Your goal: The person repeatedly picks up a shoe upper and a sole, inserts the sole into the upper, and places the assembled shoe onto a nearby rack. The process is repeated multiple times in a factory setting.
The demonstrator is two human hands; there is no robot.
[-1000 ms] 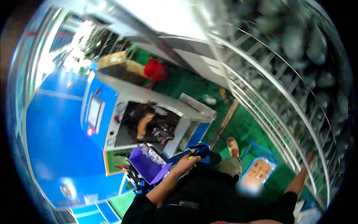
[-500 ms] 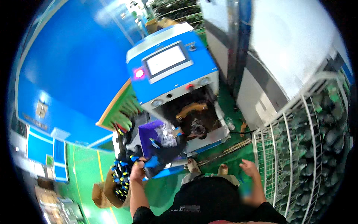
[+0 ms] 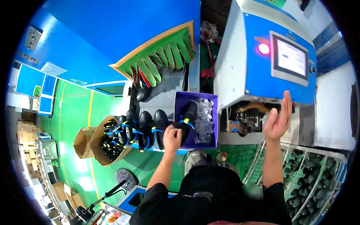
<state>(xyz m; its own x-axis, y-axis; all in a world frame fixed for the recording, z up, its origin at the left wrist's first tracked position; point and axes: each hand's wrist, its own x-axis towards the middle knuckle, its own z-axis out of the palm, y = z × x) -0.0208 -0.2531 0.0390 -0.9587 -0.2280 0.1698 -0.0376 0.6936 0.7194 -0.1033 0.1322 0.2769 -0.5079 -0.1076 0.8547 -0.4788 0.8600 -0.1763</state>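
holding black shoe point(image 3: 190, 111) in left hand point(image 3: 172, 138) with narrow grip, over purple box point(image 3: 182, 98); half a second ago, at its near edge. keeping right hand point(image 3: 276, 122) empty, wide open, right of box. now working at box.

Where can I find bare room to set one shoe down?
The grey perforated surface is bare between the row of black shoes, the green flap curtain, one lone shoe and the purple box. Crowded: its near edge, under the row, and the box, holding pale pieces.
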